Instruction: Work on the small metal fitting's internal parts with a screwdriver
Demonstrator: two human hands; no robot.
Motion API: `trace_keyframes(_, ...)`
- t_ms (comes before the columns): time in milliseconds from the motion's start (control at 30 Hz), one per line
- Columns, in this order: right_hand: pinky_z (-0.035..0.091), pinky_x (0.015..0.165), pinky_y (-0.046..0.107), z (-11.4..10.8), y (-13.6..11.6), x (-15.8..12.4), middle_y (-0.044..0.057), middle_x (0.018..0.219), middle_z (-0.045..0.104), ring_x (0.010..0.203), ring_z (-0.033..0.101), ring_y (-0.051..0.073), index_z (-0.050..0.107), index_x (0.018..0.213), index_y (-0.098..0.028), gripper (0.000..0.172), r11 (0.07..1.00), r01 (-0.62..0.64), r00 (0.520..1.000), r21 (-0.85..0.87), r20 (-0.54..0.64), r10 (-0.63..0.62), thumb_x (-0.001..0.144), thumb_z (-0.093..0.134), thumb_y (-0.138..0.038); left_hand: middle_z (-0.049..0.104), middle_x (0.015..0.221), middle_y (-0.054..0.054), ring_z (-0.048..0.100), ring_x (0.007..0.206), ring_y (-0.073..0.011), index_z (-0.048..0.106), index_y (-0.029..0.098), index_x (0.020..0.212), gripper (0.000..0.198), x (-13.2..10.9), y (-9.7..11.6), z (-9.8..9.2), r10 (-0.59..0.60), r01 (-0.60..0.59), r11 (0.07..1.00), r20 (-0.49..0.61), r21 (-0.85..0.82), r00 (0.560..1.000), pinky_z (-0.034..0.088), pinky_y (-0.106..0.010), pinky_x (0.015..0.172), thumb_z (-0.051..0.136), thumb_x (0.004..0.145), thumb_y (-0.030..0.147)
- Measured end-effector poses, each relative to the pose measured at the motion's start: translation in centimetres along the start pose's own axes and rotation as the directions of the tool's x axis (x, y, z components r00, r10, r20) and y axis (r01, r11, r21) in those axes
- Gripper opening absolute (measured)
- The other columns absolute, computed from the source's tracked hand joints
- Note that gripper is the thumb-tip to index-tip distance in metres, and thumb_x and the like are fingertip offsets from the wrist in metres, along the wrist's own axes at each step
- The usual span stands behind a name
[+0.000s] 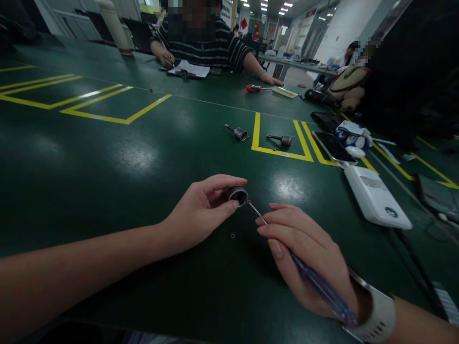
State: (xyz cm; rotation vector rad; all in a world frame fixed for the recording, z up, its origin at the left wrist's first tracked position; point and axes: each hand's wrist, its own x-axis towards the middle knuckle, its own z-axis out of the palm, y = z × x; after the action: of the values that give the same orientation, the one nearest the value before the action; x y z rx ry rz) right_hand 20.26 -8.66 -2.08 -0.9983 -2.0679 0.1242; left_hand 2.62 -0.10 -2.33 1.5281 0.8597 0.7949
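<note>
1. Across the whole frame I see a dark green table (107, 191), marked with yellow lines (114, 118) at the upper left and right of centre.
2. At the top centre, a co-worker in a striped top (211, 45) sits on the far side of the table with one hand over a sheet of paper (189, 69). A red-handled screwdriver (254, 88) lies just right of that.
3. From the lower left, my left hand (201, 212) reaches to the middle of the frame. Its thumb and fingers are pinched around a small metal cylinder (237, 194), held just above the table with the open end turned toward the right.
4. From the lower right, my right hand (304, 258), with a pale wristband (380, 315) behind it, is closed around a blue-handled screwdriver (315, 282) in a pen-like hold. The thin metal shaft runs up and left, and its tip meets the side of the cylinder.
5. At the right, a white boxy device (375, 196) lies flat, with a phone (334, 147) just above it.
6. Above centre, two more metal pieces lie on their sides well apart from my hands: one (238, 133) left of a yellow box, and one (283, 140) inside it.
7. Just below the cylinder, between my hands, a tiny dark ring (232, 235) rests on the table.
</note>
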Motion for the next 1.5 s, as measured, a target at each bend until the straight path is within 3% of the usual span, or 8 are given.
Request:
trace_keyframes(200, 0.051, 0.089, 0.035, 0.4, 0.2, 0.0, 0.010, 0.094, 0.068, 0.095, 0.062, 0.018, 0.061, 0.097, -0.011, 0.019, 0.999, 0.001, 0.999, -0.039, 0.050, 0.001, 0.082, 0.051, -0.007, 0.065, 0.105, -0.006, 0.064, 0.095, -0.0182, 0.064, 0.016, 0.102, 0.031, -0.2, 0.1, 0.5, 0.054, -0.054, 0.998, 0.011, 0.044, 0.998, 0.051, -0.031, 0.086, 0.062, 0.071, 0.012)
trace_keyframes(600, 0.052, 0.087, 0.037, 0.7, 0.1, -0.1, 0.010, 0.095, 0.068, 0.093, 0.063, 0.018, 0.058, 0.104, -0.013, 0.024, 0.997, 0.034, 0.998, -0.064, 0.059, -0.030, 0.082, 0.051, -0.006, 0.068, 0.096, -0.005, 0.064, 0.089, -0.0157, 0.069, 0.016, 0.092, 0.023, -0.4, -0.2, 0.6, 0.166, -0.164, 0.976, -0.008, 0.143, 0.986, 0.055, -0.023, 0.073, 0.059, 0.072, 0.011)
trace_keyframes(1033, 0.052, 0.088, 0.037, 0.7, -0.3, 0.0, 0.012, 0.096, 0.067, 0.094, 0.062, 0.020, 0.060, 0.103, -0.009, 0.023, 0.992, 0.033, 0.995, -0.122, 0.100, -0.020, 0.082, 0.052, -0.006, 0.069, 0.098, -0.005, 0.066, 0.086, -0.0159, 0.069, 0.015, 0.093, 0.025, -0.4, 0.0, 0.7, 0.130, -0.124, 0.981, -0.031, 0.149, 0.991, 0.055, -0.026, 0.078, 0.059, 0.071, 0.012)
trace_keyframes(1200, 0.052, 0.089, 0.037, 0.5, -0.4, 0.0, 0.011, 0.096, 0.068, 0.094, 0.063, 0.020, 0.060, 0.105, -0.011, 0.026, 0.998, 0.018, 0.997, -0.052, 0.075, -0.014, 0.080, 0.052, -0.005, 0.069, 0.097, -0.005, 0.066, 0.085, -0.0165, 0.068, 0.016, 0.091, 0.022, -0.3, 0.0, 0.6, 0.064, -0.061, 0.992, -0.026, 0.108, 0.998, 0.054, -0.029, 0.079, 0.059, 0.072, 0.014)
trace_keyframes(1333, 0.053, 0.087, 0.035, 0.2, -0.6, 0.2, 0.006, 0.086, 0.071, 0.087, 0.066, 0.018, 0.064, 0.095, -0.016, 0.021, 0.970, -0.155, 0.988, 0.187, 0.039, 0.151, 0.082, 0.051, -0.008, 0.069, 0.098, -0.005, 0.065, 0.088, -0.0181, 0.064, 0.015, 0.097, 0.025, 0.2, 0.3, 0.1, -0.010, 0.011, 1.000, -0.072, 0.015, 0.997, 0.053, -0.033, 0.081, 0.060, 0.072, 0.015)
trace_keyframes(1400, 0.052, 0.087, 0.035, 0.2, -0.4, 0.2, 0.003, 0.076, 0.071, 0.079, 0.067, 0.016, 0.067, 0.085, -0.017, 0.019, 0.900, -0.295, 0.955, 0.320, 0.106, 0.275, 0.085, 0.049, -0.013, 0.068, 0.102, -0.006, 0.064, 0.092, -0.0193, 0.060, 0.015, 0.099, 0.029, 0.4, 0.5, -0.2, -0.047, 0.042, 0.998, -0.109, -0.047, 0.993, 0.053, -0.035, 0.082, 0.063, 0.070, 0.015)
trace_keyframes(1500, 0.052, 0.086, 0.035, 0.4, 0.0, 0.2, 0.003, 0.068, 0.069, 0.075, 0.067, 0.016, 0.068, 0.075, -0.017, 0.029, 0.776, -0.455, 0.891, 0.438, 0.212, 0.402, 0.090, 0.044, -0.022, 0.068, 0.101, -0.006, 0.063, 0.095, -0.0199, 0.058, 0.015, 0.104, 0.039, 0.7, 0.7, -0.7, -0.096, 0.083, 0.988, -0.098, -0.128, 0.991, 0.050, -0.037, 0.088, 0.068, 0.067, 0.012)
